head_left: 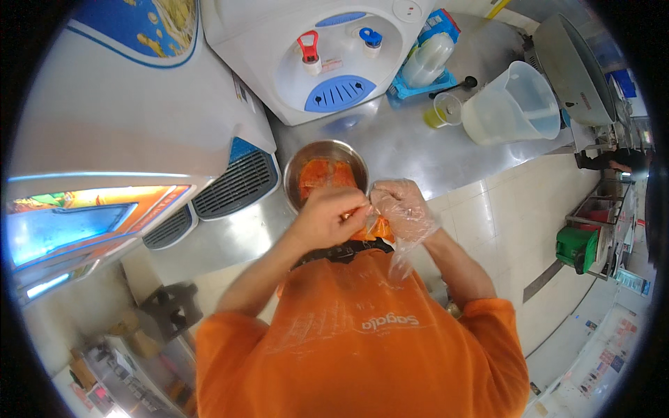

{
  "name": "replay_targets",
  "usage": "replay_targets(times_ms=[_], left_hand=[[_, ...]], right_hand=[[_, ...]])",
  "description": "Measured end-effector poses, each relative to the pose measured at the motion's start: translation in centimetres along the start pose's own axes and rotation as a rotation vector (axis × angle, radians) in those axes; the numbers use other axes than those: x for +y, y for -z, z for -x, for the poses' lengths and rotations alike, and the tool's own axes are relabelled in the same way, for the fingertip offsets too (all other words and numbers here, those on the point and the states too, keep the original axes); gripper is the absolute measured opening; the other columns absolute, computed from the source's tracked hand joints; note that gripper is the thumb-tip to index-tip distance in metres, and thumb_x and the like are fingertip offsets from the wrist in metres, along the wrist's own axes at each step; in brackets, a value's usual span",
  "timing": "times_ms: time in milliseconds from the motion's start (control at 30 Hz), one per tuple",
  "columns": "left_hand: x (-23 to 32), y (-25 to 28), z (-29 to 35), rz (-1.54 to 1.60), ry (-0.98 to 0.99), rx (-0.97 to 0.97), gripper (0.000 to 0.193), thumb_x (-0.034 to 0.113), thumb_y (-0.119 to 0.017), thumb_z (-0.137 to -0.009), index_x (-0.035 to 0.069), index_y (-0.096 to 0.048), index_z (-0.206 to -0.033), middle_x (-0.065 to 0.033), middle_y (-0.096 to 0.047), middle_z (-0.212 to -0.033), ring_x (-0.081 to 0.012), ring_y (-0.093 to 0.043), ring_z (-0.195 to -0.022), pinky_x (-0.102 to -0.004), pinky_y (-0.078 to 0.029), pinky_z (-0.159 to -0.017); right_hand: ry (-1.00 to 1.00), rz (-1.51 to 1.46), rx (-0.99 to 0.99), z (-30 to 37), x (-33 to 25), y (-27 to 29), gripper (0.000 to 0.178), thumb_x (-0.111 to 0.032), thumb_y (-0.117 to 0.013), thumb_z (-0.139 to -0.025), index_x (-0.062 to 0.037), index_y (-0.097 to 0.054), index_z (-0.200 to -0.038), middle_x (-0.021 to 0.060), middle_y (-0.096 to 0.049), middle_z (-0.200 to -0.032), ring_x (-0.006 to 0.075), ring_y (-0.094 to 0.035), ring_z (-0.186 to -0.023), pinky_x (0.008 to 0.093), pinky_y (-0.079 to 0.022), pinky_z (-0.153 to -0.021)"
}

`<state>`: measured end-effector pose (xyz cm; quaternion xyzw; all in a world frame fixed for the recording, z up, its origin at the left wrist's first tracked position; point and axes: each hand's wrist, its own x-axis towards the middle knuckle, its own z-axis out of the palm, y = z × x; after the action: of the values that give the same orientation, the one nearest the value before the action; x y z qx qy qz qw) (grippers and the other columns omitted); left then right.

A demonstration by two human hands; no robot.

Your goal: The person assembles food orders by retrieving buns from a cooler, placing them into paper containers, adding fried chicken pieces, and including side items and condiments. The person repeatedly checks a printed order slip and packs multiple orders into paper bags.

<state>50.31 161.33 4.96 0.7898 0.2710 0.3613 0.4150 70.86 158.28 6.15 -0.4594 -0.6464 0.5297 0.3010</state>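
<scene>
A round steel bowl [359, 164] stands on the metal counter in front of me, with orange-red coated food [326, 174] inside. My bare left hand [336, 214] is closed in a pinch over the bowl's near edge. Right beside it, my right hand [403, 210] wears a loose clear plastic glove [405, 240] and has its fingers curled in. The two hands nearly meet at the fingertips; what they grip is too small and hidden to tell. Below them, an orange and yellow patch [380, 230] shows, partly covered.
Behind the bowl stands a white water dispenser [279, 90] with red and blue taps. To the right on the counter [411, 150] are a small cup of yellow-green liquid [443, 111] and a large translucent pitcher [512, 108]. A large machine [125, 118] fills the left.
</scene>
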Motion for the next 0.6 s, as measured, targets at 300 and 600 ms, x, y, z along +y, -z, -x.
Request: replay_targets(times_ms=[300,600], left_hand=[[-0.6,1.8,-1.0,0.121,0.226,-0.151,0.019,0.016,-0.077,-0.084,0.0,-0.067,-0.086,-0.0129,-0.064,-0.073,-0.0212,-0.061,-0.061,-0.0326,-0.047,-0.057],[-0.2,3.7,-0.3,0.202,0.541,-0.361,0.017,0.015,-0.079,-0.085,0.004,-0.077,-0.099,-0.0078,-0.072,-0.081,-0.0126,-0.065,-0.07,-0.0279,-0.051,-0.066]], right_hand=[[-0.168,-0.292,-0.088,-0.7,0.6,1.3,0.025,-0.024,-0.071,-0.087,-0.0016,-0.061,-0.083,0.0071,-0.061,-0.083,0.0152,-0.055,-0.078,0.0319,-0.046,-0.071],[-0.265,-0.016,-0.375,-1.0,1.5,3.8,0.027,-0.028,-0.071,-0.093,-0.0012,-0.073,-0.088,0.0019,-0.068,-0.076,0.0091,-0.061,-0.076,0.0273,-0.05,-0.068]])
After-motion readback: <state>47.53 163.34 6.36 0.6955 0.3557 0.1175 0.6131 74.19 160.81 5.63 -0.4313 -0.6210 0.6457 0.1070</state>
